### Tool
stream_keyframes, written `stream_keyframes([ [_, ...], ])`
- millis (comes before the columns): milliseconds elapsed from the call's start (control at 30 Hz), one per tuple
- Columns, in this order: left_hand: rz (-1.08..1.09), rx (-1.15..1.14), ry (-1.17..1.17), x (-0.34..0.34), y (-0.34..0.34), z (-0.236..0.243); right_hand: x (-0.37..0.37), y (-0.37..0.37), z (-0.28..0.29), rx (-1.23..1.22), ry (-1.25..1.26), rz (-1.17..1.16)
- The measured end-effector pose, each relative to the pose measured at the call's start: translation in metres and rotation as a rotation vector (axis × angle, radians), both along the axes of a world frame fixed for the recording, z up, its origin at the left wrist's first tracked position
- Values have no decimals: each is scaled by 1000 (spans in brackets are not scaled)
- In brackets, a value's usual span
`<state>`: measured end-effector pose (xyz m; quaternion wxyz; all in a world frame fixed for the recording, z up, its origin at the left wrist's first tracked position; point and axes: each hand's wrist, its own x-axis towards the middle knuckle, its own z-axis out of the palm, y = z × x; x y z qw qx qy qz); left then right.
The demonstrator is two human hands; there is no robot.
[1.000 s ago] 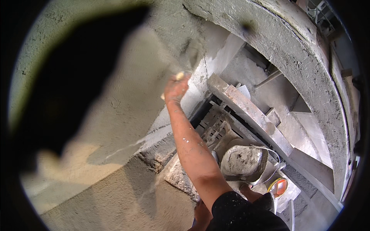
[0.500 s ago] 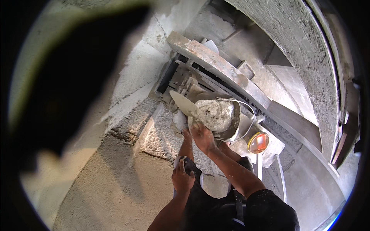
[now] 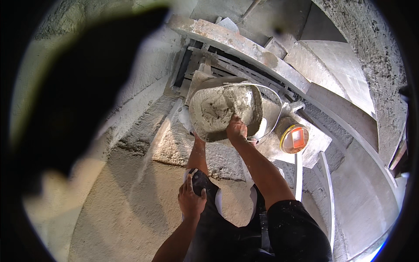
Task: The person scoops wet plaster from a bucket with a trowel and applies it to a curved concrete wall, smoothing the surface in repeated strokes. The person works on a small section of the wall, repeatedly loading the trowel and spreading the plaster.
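My right hand (image 3: 237,128) is closed on a trowel's handle at the near side of a rounded grey bucket (image 3: 196,127) with a wire handle. The trowel's blade is down in the grey mortar (image 3: 211,105) and is hard to make out. My left hand (image 3: 190,197) lies on my left knee, fingers stretched out and holding nothing. To the right of the bucket is a round tub (image 3: 288,146) with a yellow rim and a red-orange square on top, standing on a pale board (image 3: 317,139).
A long concrete ledge (image 3: 218,35) runs behind the bucket above dark slatted gaps. A curved rough concrete band (image 3: 358,48) arches at the upper right, and pale strips (image 3: 326,187) lean at the right. Rough wall (image 3: 100,183) is at the left; a dark out-of-focus shape covers much of the left.
My right hand has come from high on the wall to the bucket, and the trowel blade has dropped into the mortar. The view has turned down toward my legs.
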<state>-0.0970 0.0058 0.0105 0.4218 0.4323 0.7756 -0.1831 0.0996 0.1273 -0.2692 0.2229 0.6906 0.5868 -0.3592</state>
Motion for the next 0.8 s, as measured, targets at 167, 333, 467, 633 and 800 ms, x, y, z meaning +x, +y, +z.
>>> stream_keyframes([
  [167,-62,-43,27,11,4,2,12,-32,68,177,96,72],
  [333,-44,-65,24,14,4,0,1,-3,36,-288,130,-64],
  [467,-23,-48,30,13,4,0,49,-35,16,-236,-15,23],
  [633,-20,-62,13,15,3,0,97,-64,8,433,-126,149],
  [800,-14,-57,24,12,1,-1,3,-7,-35,-166,-4,-84],
])
